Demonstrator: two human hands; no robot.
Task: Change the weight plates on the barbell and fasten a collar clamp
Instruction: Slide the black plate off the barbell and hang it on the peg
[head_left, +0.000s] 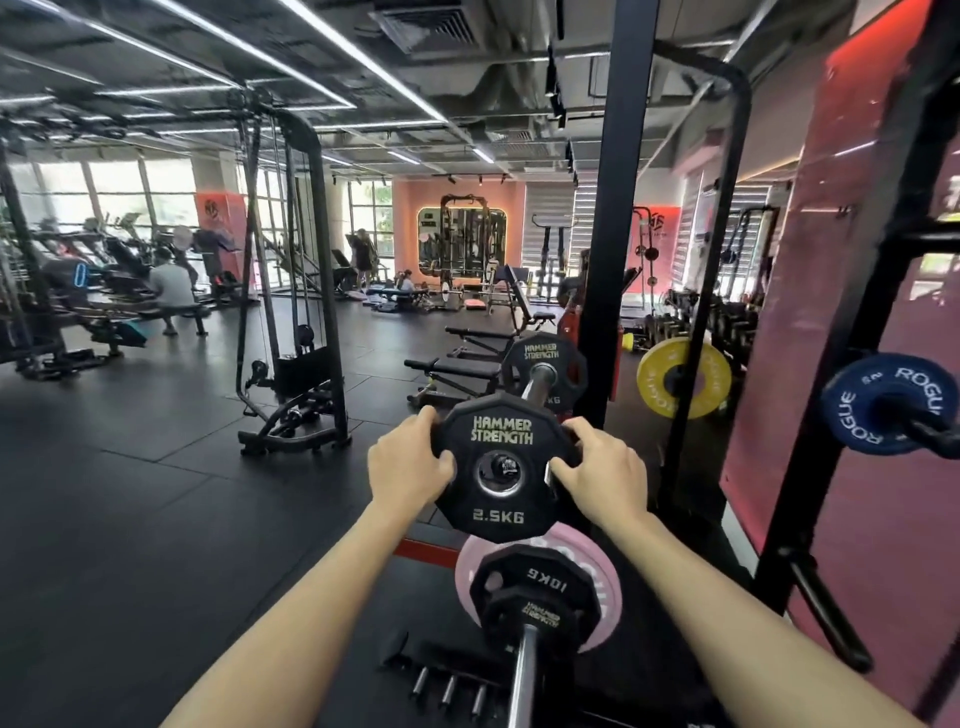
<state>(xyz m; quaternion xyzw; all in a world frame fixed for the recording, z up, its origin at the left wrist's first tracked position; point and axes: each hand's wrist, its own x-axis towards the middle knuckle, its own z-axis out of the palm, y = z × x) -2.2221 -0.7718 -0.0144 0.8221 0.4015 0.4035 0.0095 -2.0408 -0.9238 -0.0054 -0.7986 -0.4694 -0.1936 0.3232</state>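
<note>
- Both hands hold one black 2.5 kg plate (501, 465) upright by its edges: the left hand (410, 462) curls round the left rim, the right hand (602, 467) round the right.
- A steel end shows through its centre hole; whether the plate sits on a bar I cannot tell.
- Below it, a barbell (522, 675) carries a black 10 kg plate (535, 587) against a pink plate (605, 577), partly hidden.
- The black plates are many-sided and matte.
- A blue plate (883, 402) and a yellow plate (683, 379) hang on the rack at right.
</note>
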